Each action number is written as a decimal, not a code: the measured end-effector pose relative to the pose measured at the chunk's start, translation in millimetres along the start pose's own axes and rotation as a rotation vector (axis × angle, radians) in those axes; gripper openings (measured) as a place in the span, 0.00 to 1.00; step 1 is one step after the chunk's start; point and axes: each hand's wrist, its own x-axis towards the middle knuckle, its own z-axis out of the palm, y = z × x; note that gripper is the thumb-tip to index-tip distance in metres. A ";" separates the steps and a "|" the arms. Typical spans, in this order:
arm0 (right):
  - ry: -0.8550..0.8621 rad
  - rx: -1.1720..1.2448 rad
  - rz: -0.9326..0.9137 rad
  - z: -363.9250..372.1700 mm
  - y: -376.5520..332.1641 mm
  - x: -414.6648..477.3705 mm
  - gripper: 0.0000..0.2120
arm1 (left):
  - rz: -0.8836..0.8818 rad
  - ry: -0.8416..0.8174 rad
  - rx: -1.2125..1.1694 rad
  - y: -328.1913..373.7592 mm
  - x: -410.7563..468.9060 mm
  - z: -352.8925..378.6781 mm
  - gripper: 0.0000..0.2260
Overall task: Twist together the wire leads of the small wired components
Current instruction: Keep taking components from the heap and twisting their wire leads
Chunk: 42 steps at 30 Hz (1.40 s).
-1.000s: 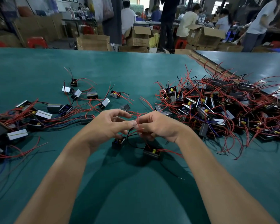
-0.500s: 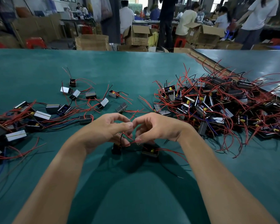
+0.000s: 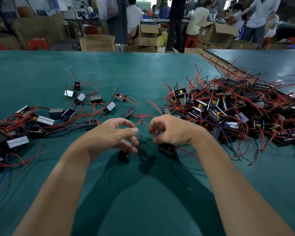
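My left hand (image 3: 112, 136) and my right hand (image 3: 171, 132) hover a little apart over the green table (image 3: 143, 193), fingers loosely curved. I see nothing pinched in either. Two small black wired components lie under them: one (image 3: 123, 155) below my left fingers, the other (image 3: 166, 149) below my right palm. A thin blurred lead (image 3: 140, 138) runs through the gap between my fingertips, and a red lead (image 3: 140, 120) sticks up just behind it.
A big tangle of components with red wires (image 3: 228, 109) covers the table's right side. A looser spread of components (image 3: 41, 120) lies at the left. Cardboard boxes (image 3: 97, 42) and people stand beyond the far edge.
My fingertips were pressed together on the leads; now the hands have drawn apart and the fingers have loosened. The view has tilted slightly.
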 end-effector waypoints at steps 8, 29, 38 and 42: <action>0.095 0.041 0.054 3.0 3.9 2.3 0.14 | 0.126 -0.173 0.110 2.8 -7.2 -2.8 0.15; 0.283 0.395 -0.251 10.2 -13.6 3.6 0.06 | 0.152 -0.382 0.732 3.6 -14.6 2.2 0.23; 0.510 0.451 -0.129 5.4 -11.6 7.9 0.08 | 0.005 0.006 0.574 -5.8 2.0 -0.8 0.14; 0.584 0.468 -0.102 4.2 -9.0 10.3 0.07 | 0.082 -0.136 0.749 -5.1 -4.4 -7.1 0.28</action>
